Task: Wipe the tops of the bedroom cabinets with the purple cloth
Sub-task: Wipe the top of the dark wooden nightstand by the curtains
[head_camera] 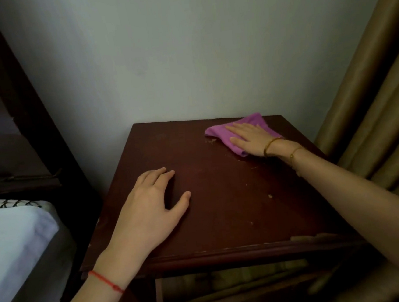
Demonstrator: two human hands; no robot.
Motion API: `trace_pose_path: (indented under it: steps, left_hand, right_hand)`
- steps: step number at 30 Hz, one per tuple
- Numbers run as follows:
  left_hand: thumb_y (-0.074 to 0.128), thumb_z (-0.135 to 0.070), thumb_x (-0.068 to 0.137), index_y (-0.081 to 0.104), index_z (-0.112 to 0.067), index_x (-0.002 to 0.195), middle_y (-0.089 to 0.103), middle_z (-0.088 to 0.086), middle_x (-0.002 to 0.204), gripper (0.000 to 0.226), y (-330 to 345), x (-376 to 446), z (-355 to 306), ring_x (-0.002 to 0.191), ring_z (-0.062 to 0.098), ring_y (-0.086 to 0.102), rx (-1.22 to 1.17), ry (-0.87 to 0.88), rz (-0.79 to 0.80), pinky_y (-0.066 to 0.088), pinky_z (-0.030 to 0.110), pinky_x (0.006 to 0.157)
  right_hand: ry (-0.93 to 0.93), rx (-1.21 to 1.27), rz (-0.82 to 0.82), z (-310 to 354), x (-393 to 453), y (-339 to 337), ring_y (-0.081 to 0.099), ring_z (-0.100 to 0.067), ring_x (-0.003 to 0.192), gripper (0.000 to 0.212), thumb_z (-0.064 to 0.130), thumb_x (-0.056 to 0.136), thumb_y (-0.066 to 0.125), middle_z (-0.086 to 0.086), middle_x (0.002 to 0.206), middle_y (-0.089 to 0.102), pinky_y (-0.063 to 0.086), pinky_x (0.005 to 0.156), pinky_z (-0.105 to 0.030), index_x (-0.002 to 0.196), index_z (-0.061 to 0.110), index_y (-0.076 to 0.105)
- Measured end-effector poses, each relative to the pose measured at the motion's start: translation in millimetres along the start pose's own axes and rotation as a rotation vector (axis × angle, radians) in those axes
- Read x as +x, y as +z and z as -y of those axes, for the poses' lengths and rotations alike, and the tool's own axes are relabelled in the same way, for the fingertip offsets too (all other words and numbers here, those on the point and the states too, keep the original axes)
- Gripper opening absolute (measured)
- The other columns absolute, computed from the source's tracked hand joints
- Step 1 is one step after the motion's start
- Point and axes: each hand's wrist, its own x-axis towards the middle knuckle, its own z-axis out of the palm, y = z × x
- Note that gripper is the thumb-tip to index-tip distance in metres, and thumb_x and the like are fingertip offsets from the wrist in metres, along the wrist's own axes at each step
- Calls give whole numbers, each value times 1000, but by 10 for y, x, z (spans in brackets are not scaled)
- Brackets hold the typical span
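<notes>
The purple cloth (234, 133) lies at the cabinet top's (223, 209) far right corner, pressed under the flat right hand (250, 137). The left hand (150, 204) rests flat, released. Soft, light fabric; press from above.

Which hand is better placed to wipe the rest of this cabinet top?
Right hand: it presses flat on the purple cloth at the far right corner. The left hand rests bare on the cabinet top.
</notes>
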Motion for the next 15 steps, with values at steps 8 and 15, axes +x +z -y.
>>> trace_pose_path:
  steps: [8, 15]
  left_hand:
    - [58, -53, 86, 54, -17, 136, 50, 0, 141, 62, 7, 3, 14, 135, 16, 36, 8, -3, 9, 29, 29, 113]
    - [54, -53, 89, 49, -16, 140, 46, 1, 145, 63, -36, -15, -17, 138, 17, 32, 10, -13, 50, 26, 31, 113]
  right_hand:
    - [-270, 46, -2, 321, -1081, 177, -1, -8, 144, 54, 50, 98, 23, 14, 158, 1, -6, 118, -36, 148, 40, 7]
    - [42, -2, -8, -24, -1201, 148, 4, -16, 146, 53, 45, 101, 22, 5, 160, 4, -2, 118, -38, 150, 34, 5]
